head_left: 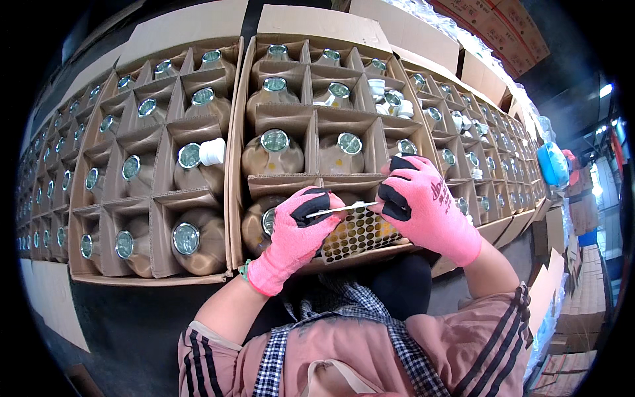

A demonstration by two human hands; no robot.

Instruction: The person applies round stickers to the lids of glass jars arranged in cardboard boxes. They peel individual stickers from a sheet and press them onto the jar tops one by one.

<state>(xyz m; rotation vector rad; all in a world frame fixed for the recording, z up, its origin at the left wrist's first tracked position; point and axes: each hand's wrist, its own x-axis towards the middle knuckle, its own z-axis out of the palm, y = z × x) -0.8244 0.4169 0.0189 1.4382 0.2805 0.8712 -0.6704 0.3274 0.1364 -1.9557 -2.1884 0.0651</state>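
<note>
My left hand (301,225) and my right hand (426,205), both in pink gloves with black fingertips, are closed at the upper edge of a sheet of round gold stickers (354,239). A thin pale strip (340,210) spans the gap between their fingertips; whether it is the sheet's folded edge or a separate piece I cannot tell. The sheet hangs over the near row of an open cardboard box (242,198). Just beyond sit wide glass jars (272,157) with shiny round mouths, and a small yellow dot shows on the jar (340,157) ahead of my hands. My left hand partly hides a near jar (254,228).
Cardboard dividers (284,118) separate the jars. More jar-filled boxes stand left (155,281) and right (493,228). White plastic caps (212,151) lie among jars, with several more (377,87) at the back. A person (582,192) in pink and a blue basin-like object (553,164) are far right.
</note>
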